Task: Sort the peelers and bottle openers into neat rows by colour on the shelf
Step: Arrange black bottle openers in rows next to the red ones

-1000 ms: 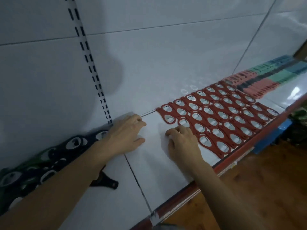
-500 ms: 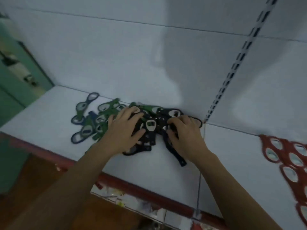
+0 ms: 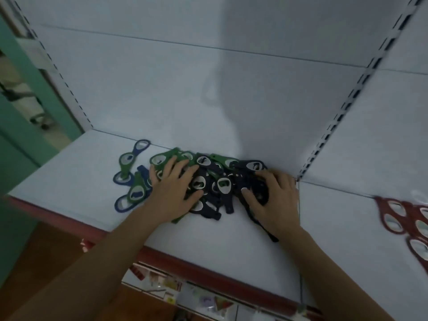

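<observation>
White shelf, jumbled opener pile, left hand pressing flat on it, right hand curled round black openers

Slotted upright right — green wall left, wooden floor below.

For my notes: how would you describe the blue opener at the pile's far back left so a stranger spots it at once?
Start at the white shelf, then the jumbled pile of openers under the left hand and right hand. Past the left hand, nearest the back wall, lies the blue opener. Its closest neighbour is green, and neither hand touches it.
</observation>
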